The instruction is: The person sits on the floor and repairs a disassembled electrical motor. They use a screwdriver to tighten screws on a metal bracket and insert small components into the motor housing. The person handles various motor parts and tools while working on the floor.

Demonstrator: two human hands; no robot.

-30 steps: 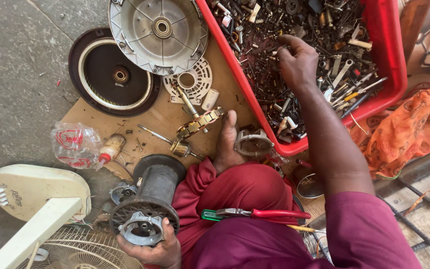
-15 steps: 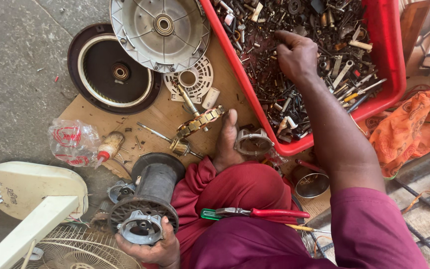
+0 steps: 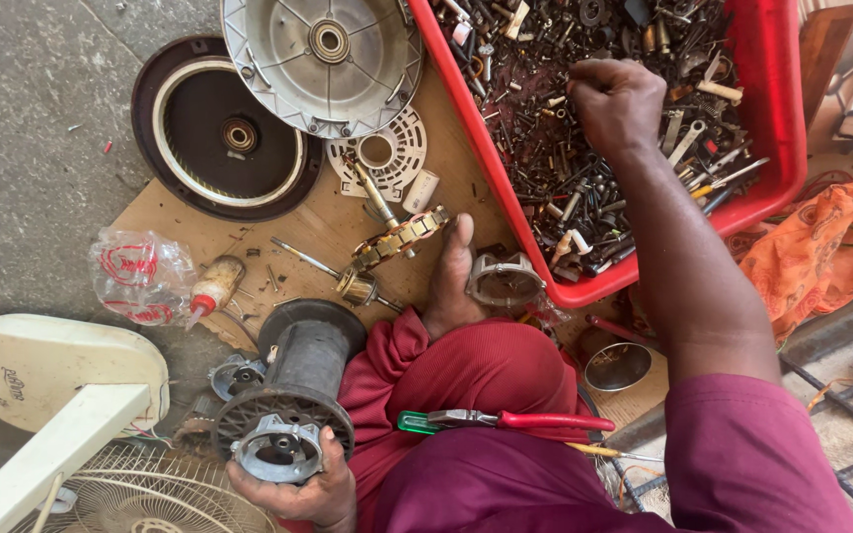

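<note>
Head view: right hand (image 3: pixel 616 99) reached out into red bin (image 3: pixel 768 118), fingers curled shut among the loose screws and bits; can't tell what it grips. Left hand (image 3: pixel 298 489) low by the lap, fingers clamped under the fan motor (image 3: pixel 293 395), which stands on end against the knee. Pliers (image 3: pixel 505 420) lie across the lap. Motor cover (image 3: pixel 323 54) and round black housing (image 3: pixel 219 133) sit just beyond, fan base (image 3: pixel 41 365) at left.
</note>
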